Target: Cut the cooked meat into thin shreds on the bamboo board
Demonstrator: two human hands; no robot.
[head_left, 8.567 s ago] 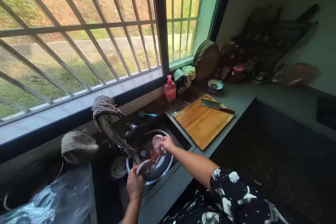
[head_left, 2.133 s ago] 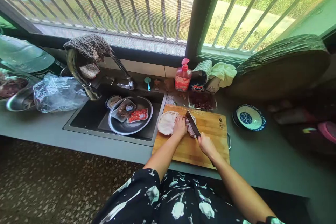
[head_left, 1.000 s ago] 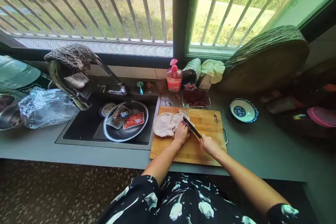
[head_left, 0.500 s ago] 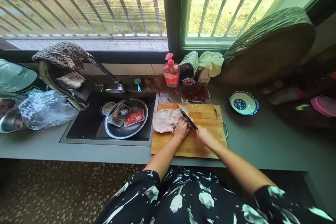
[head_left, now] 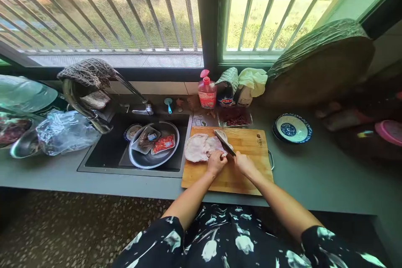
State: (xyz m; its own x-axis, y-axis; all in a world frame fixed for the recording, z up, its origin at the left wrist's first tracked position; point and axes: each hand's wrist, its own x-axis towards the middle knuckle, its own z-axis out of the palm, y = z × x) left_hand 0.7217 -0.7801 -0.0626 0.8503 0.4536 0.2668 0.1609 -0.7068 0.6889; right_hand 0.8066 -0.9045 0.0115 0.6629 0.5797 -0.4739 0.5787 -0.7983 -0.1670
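A wooden cutting board [head_left: 248, 171] lies on the grey counter right of the sink. Pale raw meat [head_left: 197, 147] rests on its far left part. My left hand [head_left: 216, 162] presses down on the near edge of the meat. My right hand [head_left: 244, 164] grips the handle of a cleaver [head_left: 223, 141], whose blade slants up and left across the meat, right beside my left fingers.
The black sink [head_left: 103, 150] holds a metal basin [head_left: 138, 161] with packaged food, under a cloth-draped tap [head_left: 91, 92]. A soap bottle [head_left: 206, 92], cloths, a shallow dish of dark bits [head_left: 235, 118], a blue-patterned bowl [head_left: 292, 127] and a round chopping block [head_left: 320, 69] line the back. Plastic bag [head_left: 63, 132] at left.
Over the last second the view has shifted slightly. My left hand has slid a little toward me along the meat and the cleaver blade has followed it, staying across the meat.
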